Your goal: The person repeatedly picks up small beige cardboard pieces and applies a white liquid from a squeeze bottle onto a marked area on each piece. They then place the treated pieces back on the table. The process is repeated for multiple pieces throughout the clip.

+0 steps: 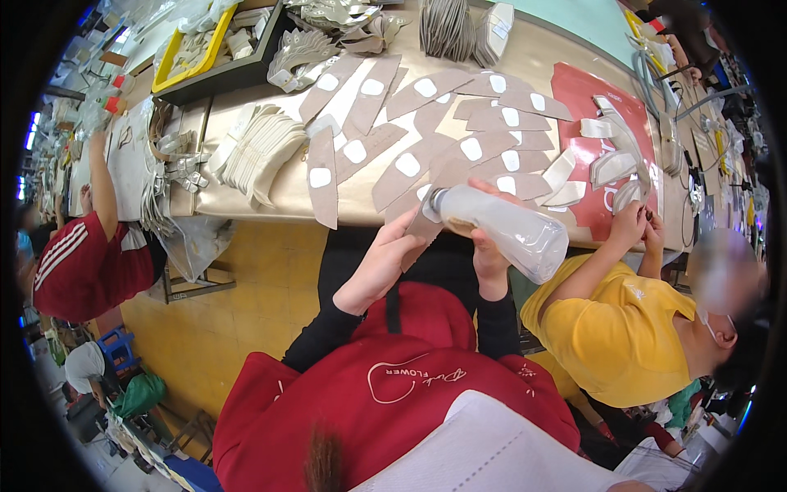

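My right hand (490,258) is wrapped round a clear, cloudy plastic bottle (512,232), tipped on its side with its narrow end toward the left. Pinched in my left hand (379,261) is a flat taupe piece (421,230), leather-like, held just in front of the table edge. The bottle's mouth meets the upper end of this piece; whether they touch I cannot tell. Beyond my hands, several similar taupe pieces (328,193) lie spread and overlapping on the table, most bearing a white rounded patch (407,165).
Stacked cream straps (261,152) lie to the left, near a black tray (261,61) with a yellow basket (190,51). Bundled pieces (447,31) stand at the back. On the right, a co-worker in yellow (615,328) handles straps over a red sheet (574,94). Another person (94,262) works at left.
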`<move>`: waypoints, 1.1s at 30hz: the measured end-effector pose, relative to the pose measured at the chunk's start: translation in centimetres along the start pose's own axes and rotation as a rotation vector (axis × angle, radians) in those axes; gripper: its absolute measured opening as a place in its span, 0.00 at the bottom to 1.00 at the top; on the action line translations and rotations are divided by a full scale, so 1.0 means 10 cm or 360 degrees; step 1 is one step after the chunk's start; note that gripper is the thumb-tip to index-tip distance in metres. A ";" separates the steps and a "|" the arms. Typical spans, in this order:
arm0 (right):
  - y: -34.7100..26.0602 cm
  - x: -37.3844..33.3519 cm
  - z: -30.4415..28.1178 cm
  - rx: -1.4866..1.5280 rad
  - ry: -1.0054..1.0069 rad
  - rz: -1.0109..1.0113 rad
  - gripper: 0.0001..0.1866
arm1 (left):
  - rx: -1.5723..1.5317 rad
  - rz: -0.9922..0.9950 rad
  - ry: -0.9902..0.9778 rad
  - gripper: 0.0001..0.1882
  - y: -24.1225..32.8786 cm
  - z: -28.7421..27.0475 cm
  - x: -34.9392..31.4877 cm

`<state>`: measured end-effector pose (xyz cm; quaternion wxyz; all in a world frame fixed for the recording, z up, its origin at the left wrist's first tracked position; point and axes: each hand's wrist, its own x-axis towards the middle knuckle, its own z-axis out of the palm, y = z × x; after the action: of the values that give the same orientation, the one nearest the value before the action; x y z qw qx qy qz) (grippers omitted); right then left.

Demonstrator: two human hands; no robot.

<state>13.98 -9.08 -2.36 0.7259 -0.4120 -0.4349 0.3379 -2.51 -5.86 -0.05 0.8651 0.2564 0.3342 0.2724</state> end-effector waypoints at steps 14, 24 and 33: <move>0.00 0.11 -0.09 -0.0016 -0.0431 -0.0030 0.31 | 0.0054 -0.0003 0.0001 0.29 0.08 -0.10 -0.01; -0.12 0.07 -0.16 -0.0371 -0.0673 0.0044 0.31 | 0.0034 -0.0039 0.0027 0.30 0.10 -0.14 -0.01; -0.08 0.07 -0.19 0.0038 -0.0554 0.0100 0.34 | -0.0011 -0.0137 -0.0052 0.27 0.06 -0.11 0.01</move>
<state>16.11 -9.36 -1.97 0.6336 -0.3521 -0.5368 0.4318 -3.41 -5.03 -0.43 0.8822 0.2433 0.3298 0.2318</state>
